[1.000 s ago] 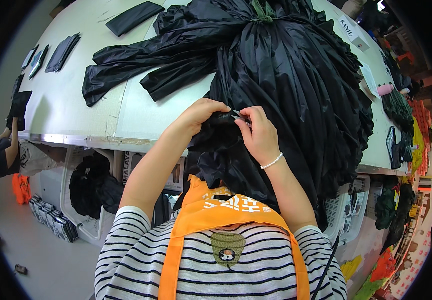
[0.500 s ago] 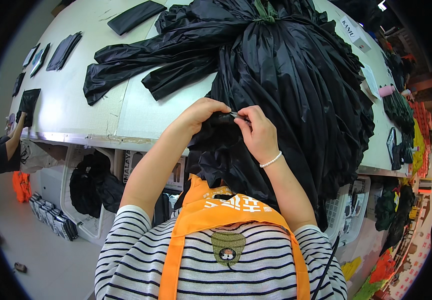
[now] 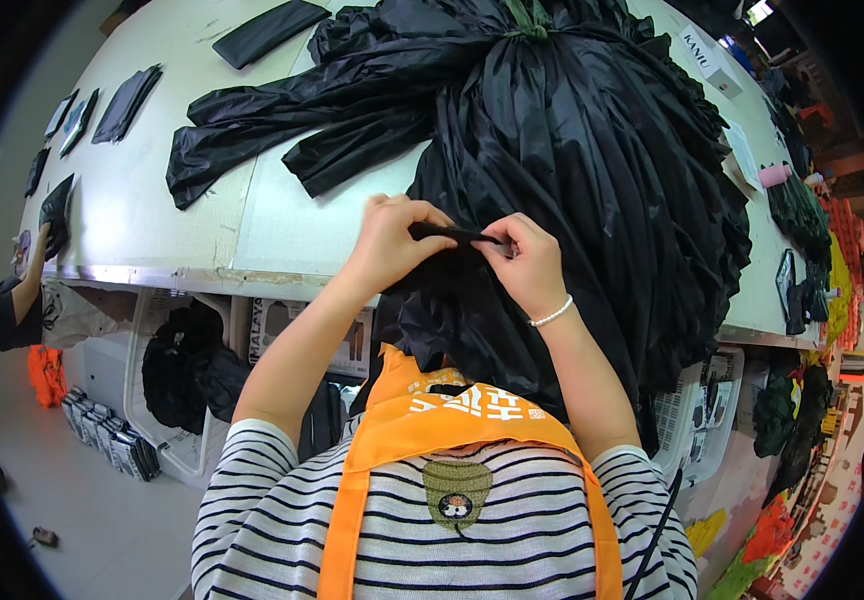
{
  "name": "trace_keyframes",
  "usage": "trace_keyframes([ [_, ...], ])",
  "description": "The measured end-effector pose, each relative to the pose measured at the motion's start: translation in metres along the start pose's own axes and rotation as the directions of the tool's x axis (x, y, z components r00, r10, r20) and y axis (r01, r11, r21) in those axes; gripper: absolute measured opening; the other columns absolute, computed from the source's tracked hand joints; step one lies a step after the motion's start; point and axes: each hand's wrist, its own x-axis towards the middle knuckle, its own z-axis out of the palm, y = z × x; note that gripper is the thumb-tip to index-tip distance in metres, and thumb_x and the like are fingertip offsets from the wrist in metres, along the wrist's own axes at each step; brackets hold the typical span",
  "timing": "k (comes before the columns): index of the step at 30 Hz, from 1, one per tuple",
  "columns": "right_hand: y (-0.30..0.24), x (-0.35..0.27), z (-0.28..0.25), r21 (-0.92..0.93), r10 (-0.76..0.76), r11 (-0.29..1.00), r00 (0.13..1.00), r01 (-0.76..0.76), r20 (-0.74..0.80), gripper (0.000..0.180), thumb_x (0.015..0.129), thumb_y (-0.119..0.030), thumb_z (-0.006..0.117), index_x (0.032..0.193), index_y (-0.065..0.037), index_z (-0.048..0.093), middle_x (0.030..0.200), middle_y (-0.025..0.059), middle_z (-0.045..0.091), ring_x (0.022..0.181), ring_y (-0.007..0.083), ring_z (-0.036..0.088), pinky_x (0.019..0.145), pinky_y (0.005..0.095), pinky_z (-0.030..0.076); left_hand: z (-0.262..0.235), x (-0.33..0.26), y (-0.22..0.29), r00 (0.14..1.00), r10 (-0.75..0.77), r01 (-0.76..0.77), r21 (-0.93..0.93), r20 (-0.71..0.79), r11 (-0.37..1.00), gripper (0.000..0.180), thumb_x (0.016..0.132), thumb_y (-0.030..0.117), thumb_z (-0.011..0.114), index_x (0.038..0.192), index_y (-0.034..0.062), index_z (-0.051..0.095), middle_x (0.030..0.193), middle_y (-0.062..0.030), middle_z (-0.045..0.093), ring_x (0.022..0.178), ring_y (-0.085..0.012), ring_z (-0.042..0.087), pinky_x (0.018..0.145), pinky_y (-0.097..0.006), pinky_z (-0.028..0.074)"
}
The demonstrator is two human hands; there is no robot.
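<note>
Between my hands a black, shiny cloth (image 3: 452, 290) is stretched, its edge running straight from one to the other. My left hand (image 3: 392, 243) pinches that edge between thumb and fingers. A short way to the right, my right hand (image 3: 527, 265) pinches the same edge; a small greyish glint shows at its fingertips, too small to name. The cloth hangs down over my lap and joins a large gathered bundle of black fabric (image 3: 582, 170) on the table, bound at the top with a green tie (image 3: 529, 25).
Folded black pieces (image 3: 127, 103) and a flat black packet (image 3: 270, 32) lie on the pale table (image 3: 207, 225). A white box (image 3: 709, 62) and pink spool (image 3: 775, 176) are at right. Baskets (image 3: 137, 400) stand below. At far left a co-worker's arm (image 3: 27, 285) holds a black piece.
My left hand has turned and shifted slightly, and the cloth edge between my hands is now pulled straighter. The co-worker's black piece at far left has tilted.
</note>
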Motion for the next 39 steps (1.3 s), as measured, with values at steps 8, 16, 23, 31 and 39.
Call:
trace_keyframes([
  [8,0.016,-0.019,0.009,-0.349,-0.640,0.743,0.759,0.571,-0.119,0.024,0.073,-0.005,0.068,0.067,-0.008,0.046,0.068,0.0042,0.055,0.055,0.0206,0.054,0.049,0.0284,0.041,0.010,-0.037,-0.023,0.708,0.668,-0.500,0.506,-0.227,0.702,0.031,0.050,0.005,0.073,0.072,0.0082,0.051,0.080,-0.0030,0.059,0.062,-0.0206,0.055,0.058,-0.031,0.043],
  [16,0.024,-0.027,0.010,-0.232,-0.545,0.821,0.837,0.522,-0.046,0.027,0.064,0.000,0.074,0.072,-0.007,0.049,0.067,0.0053,0.053,0.054,0.0217,0.052,0.048,0.0285,0.041,0.017,-0.042,-0.026,0.747,0.614,-0.472,0.446,-0.255,0.760,0.034,0.049,0.005,0.075,0.072,0.0083,0.050,0.077,-0.0032,0.058,0.056,-0.0218,0.053,0.052,-0.031,0.043],
  [23,0.006,-0.025,0.010,0.275,0.038,0.959,0.993,-0.069,0.114,0.016,0.082,-0.004,0.066,0.096,-0.004,0.057,0.076,-0.0019,0.049,0.061,0.0028,0.041,0.056,0.0182,0.036,0.061,-0.057,-0.045,0.957,0.266,-0.284,0.200,0.112,0.938,0.026,0.060,0.010,0.074,0.079,0.0088,0.055,0.075,-0.0100,0.057,0.065,-0.0294,0.059,0.056,-0.037,0.047],
  [31,0.083,0.029,0.122,0.080,-0.169,0.985,0.936,0.151,0.310,0.025,0.096,-0.020,0.046,0.108,-0.001,0.058,0.093,0.0176,0.065,0.081,0.0306,0.063,0.074,0.0348,0.049,0.184,-0.069,-0.031,0.783,0.537,-0.554,-0.040,0.313,0.832,0.018,0.076,0.014,0.059,0.089,0.0020,0.061,0.087,-0.0158,0.064,0.074,-0.0341,0.063,0.062,-0.041,0.052],
  [39,0.109,-0.028,0.086,-0.438,0.168,0.898,0.893,0.036,0.418,0.017,0.090,-0.017,0.050,0.086,-0.002,0.056,0.076,0.0232,0.063,0.074,0.0412,0.061,0.068,0.0493,0.048,0.025,-0.051,-0.090,0.906,-0.106,0.140,0.054,-0.410,0.989,0.016,0.076,0.011,0.071,0.090,0.0081,0.062,0.087,-0.0073,0.063,0.083,-0.0246,0.062,0.075,-0.034,0.049],
])
